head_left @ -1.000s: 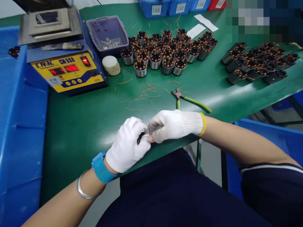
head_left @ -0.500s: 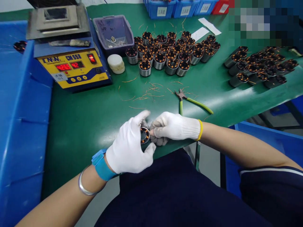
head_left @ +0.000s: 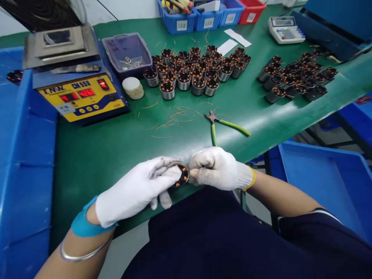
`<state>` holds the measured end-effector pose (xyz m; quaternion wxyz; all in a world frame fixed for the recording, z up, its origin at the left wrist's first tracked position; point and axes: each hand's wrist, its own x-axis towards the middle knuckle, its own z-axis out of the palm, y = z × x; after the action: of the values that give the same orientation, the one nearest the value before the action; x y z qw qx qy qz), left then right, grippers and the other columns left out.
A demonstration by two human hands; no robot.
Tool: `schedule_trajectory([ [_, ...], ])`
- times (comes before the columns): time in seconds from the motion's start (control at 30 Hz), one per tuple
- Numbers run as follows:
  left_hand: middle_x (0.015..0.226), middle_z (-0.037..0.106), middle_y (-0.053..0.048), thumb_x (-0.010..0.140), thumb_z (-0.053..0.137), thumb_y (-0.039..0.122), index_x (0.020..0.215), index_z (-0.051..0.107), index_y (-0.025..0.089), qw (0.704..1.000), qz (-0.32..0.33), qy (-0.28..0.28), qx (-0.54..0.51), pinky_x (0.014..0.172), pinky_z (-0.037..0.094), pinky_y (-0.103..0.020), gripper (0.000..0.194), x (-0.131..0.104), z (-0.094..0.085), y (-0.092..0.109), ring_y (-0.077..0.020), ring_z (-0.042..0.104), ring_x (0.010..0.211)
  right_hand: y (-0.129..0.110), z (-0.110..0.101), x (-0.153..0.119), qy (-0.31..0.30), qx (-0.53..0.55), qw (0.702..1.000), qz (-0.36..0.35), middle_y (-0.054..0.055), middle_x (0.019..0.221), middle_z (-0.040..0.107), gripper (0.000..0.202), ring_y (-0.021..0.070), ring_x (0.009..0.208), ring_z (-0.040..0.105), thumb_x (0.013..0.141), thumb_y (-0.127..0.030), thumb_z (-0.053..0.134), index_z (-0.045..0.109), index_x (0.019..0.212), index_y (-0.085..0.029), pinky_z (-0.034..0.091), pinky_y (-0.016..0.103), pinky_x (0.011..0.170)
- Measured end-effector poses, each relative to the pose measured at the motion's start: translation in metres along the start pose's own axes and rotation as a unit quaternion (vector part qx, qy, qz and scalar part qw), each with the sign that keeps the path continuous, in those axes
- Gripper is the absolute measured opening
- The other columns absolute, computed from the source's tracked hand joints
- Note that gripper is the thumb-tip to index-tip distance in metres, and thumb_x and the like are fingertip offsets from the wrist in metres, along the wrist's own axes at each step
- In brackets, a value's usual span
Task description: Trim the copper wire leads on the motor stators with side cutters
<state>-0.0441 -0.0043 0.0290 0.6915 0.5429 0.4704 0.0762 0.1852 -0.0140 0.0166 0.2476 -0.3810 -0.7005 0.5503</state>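
My gloved left hand [head_left: 135, 188] grips a motor stator [head_left: 183, 177], a metal ring with dark slots and orange copper windings, above the table's front edge. Its thumb lies across the stator's open face. Against the right rim of the stator is my gloved right hand [head_left: 221, 169], with thumb and fingers pinched together; the bare thumb tip pokes out of the glove. Whatever lies in that pinch is too small to make out. Just beyond the right hand, green-handled side cutters [head_left: 213, 120] rest with their handles apart.
Clipped copper wires [head_left: 177, 114] are scattered beyond my hands. Two groups of stators stand behind, one in the middle [head_left: 183, 82] and one at right [head_left: 275, 94]. A yellow-blue soldering pot unit [head_left: 84, 97], a white round block [head_left: 133, 88] and a purple bin [head_left: 128, 54] are at left.
The left hand has turned, its thumb now across the stator, which faces up more. The right hand stays pinched at its rim. The camera view has shifted, bringing a calculator into sight.
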Motion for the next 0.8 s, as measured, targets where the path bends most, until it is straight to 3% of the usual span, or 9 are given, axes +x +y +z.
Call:
schedule_trajectory([
  [0.1,0.118,0.070,-0.011,0.084,0.070,0.037,0.127,0.056,0.025,0.992,0.107,0.066,0.007,0.048,0.057,-0.024,0.047,-0.008,0.008,0.002,-0.0186,0.074,0.070,0.003,0.004,-0.004,-0.018,0.109,0.993,0.050,0.002,0.065,0.066,0.022,0.0099,0.055,0.060,0.086,-0.030,0.060,0.066,0.075,-0.013,0.048,0.020,0.051],
  [0.2,0.154,0.047,-0.010,0.078,0.074,0.022,0.106,0.066,0.027,0.936,0.309,0.122,0.114,0.093,0.059,-0.039,0.029,-0.016,0.014,0.000,-0.0283,0.066,0.120,0.009,0.008,-0.005,-0.017,0.238,0.967,0.086,0.001,0.063,0.065,0.028,0.0099,0.053,0.061,0.083,-0.039,0.067,0.064,0.074,-0.014,0.052,0.020,0.051],
  [0.33,0.133,0.065,-0.006,0.074,0.075,0.015,0.081,0.064,0.025,0.832,0.466,0.146,0.264,0.097,0.057,-0.042,0.017,-0.019,0.019,-0.005,-0.0256,0.068,0.114,0.012,0.009,-0.008,-0.019,0.308,0.947,0.086,0.001,0.063,0.065,0.037,0.0096,0.050,0.060,0.080,-0.049,0.072,0.062,0.073,-0.014,0.051,0.019,0.046],
  [0.4,0.112,0.074,-0.006,0.078,0.074,0.024,0.075,0.060,0.025,0.826,0.461,0.213,0.244,0.089,0.061,-0.041,0.015,-0.016,0.019,-0.008,-0.0246,0.072,0.102,0.009,0.007,-0.009,-0.023,0.255,0.965,0.052,0.003,0.065,0.066,0.033,0.0100,0.052,0.060,0.085,-0.045,0.068,0.064,0.073,-0.014,0.049,0.019,0.047],
  [0.47,0.097,0.076,-0.008,0.088,0.064,0.043,0.081,0.060,0.024,0.886,0.364,0.246,0.145,0.079,0.063,-0.042,0.020,-0.009,0.016,-0.009,-0.0253,0.074,0.088,0.004,0.004,-0.010,0.001,0.143,0.990,-0.019,0.003,0.065,0.065,0.025,0.0102,0.056,0.059,0.088,-0.033,0.063,0.065,0.072,-0.014,0.048,0.020,0.051],
  [0.53,0.072,0.073,-0.008,0.096,0.044,0.057,0.095,0.063,0.021,0.973,0.192,0.118,0.044,0.060,0.063,-0.039,0.042,-0.003,0.013,-0.007,-0.0233,0.073,0.062,0.002,0.001,-0.010,0.043,0.036,0.995,-0.086,0.002,0.065,0.064,0.019,0.0102,0.059,0.058,0.086,-0.024,0.061,0.065,0.070,-0.015,0.047,0.022,0.057],
  [0.63,0.066,0.071,-0.007,0.093,0.050,0.058,0.111,0.061,0.017,0.999,0.044,-0.020,-0.021,0.039,0.054,-0.031,0.046,-0.001,0.010,0.001,-0.0219,0.067,0.047,0.003,0.002,-0.009,0.060,0.033,0.995,-0.075,0.002,0.065,0.064,0.018,0.0102,0.059,0.057,0.085,-0.023,0.062,0.064,0.068,-0.015,0.047,0.022,0.056],
  [0.7,0.100,0.076,-0.012,0.086,0.067,0.043,0.118,0.060,0.023,0.990,0.132,0.046,0.001,0.045,0.058,-0.030,0.039,-0.006,0.012,0.004,-0.0236,0.074,0.067,0.008,0.006,-0.010,0.044,0.144,0.989,0.000,0.002,0.064,0.064,0.024,0.0101,0.054,0.058,0.084,-0.033,0.066,0.062,0.068,-0.016,0.048,0.021,0.051],
  [0.8,0.146,0.055,-0.007,0.079,0.074,0.024,0.101,0.066,0.030,0.924,0.336,0.109,0.148,0.084,0.063,-0.044,0.024,-0.019,0.016,0.002,-0.0279,0.069,0.112,0.013,0.011,-0.011,0.021,0.309,0.947,0.085,0.001,0.062,0.065,0.038,0.0106,0.048,0.059,0.077,-0.050,0.073,0.059,0.068,-0.016,0.050,0.021,0.045],
])
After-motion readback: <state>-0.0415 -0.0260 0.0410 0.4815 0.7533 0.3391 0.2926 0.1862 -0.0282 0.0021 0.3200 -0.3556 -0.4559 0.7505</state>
